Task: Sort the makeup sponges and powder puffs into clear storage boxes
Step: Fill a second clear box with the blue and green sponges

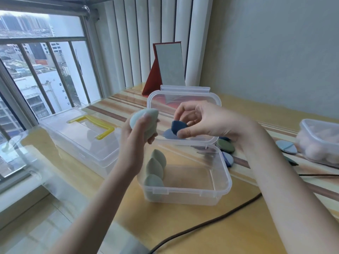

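My left hand (pixel 136 131) grips a pale green egg-shaped sponge (pixel 142 117) above the left rim of an open clear box (pixel 222 182). Three green sponges (pixel 155 167) stand in a row along that box's left wall. My right hand (pixel 198 119) pinches a dark blue powder puff (pixel 178 126) in front of the box's raised lid (pixel 183 94). Round blue and green puffs (pixel 225 146) lie on the table just right of the box.
A closed clear box with a yellow handle (pixel 86 132) sits at the left. At the far right stands another clear box (pixel 319 140) with pink sponges, a grey-blue puff (pixel 286 146) beside it. A red folding mirror (pixel 168 68) stands behind. A dark cable (pixel 201 226) crosses the front of the table.
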`<state>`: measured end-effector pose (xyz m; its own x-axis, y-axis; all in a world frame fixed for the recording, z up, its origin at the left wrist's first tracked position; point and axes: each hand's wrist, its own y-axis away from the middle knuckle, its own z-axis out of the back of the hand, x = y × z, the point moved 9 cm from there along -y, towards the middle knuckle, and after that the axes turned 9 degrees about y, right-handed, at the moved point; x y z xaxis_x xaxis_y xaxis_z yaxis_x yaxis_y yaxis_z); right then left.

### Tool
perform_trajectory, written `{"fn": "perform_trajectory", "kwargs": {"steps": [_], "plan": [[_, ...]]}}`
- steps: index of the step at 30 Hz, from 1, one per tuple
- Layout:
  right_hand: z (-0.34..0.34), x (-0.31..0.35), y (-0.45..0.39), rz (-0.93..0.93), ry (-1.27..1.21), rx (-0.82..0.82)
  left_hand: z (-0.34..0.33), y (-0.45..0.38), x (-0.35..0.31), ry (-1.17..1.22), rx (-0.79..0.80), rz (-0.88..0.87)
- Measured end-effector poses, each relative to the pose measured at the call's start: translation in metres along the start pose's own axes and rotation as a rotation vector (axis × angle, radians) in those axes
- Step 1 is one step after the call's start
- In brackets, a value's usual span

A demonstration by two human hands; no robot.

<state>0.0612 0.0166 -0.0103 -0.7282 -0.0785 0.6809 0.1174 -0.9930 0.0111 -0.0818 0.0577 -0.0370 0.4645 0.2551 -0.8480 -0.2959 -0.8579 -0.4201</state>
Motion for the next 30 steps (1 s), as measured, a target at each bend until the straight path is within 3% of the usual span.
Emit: {"fn": "perform_trajectory", "kwargs": {"steps": [4, 10, 15, 22, 30], "plan": [[-0.023, -0.001, 0.005, -0.064, 0.111, 0.183, 0.0, 0.0, 0.013, 0.098, 0.061, 0.062], [-0.027, 0.016, 0.005, -0.073, 0.455, 0.127, -0.003, 0.0, 0.023, 0.015, 0.108, 0.07], [-0.041, 0.001, 0.005, -0.206, 0.427, 0.205, -0.001, 0.001, 0.026, -0.003, 0.128, 0.088], [-0.05, 0.014, -0.005, -0.202, 0.682, 0.033, -0.008, 0.003, 0.022, -0.002, 0.184, 0.109], [-0.054, -0.004, -0.015, -0.29, 0.638, -0.039, -0.023, 0.016, 0.006, -0.107, 0.35, 0.118]]}}
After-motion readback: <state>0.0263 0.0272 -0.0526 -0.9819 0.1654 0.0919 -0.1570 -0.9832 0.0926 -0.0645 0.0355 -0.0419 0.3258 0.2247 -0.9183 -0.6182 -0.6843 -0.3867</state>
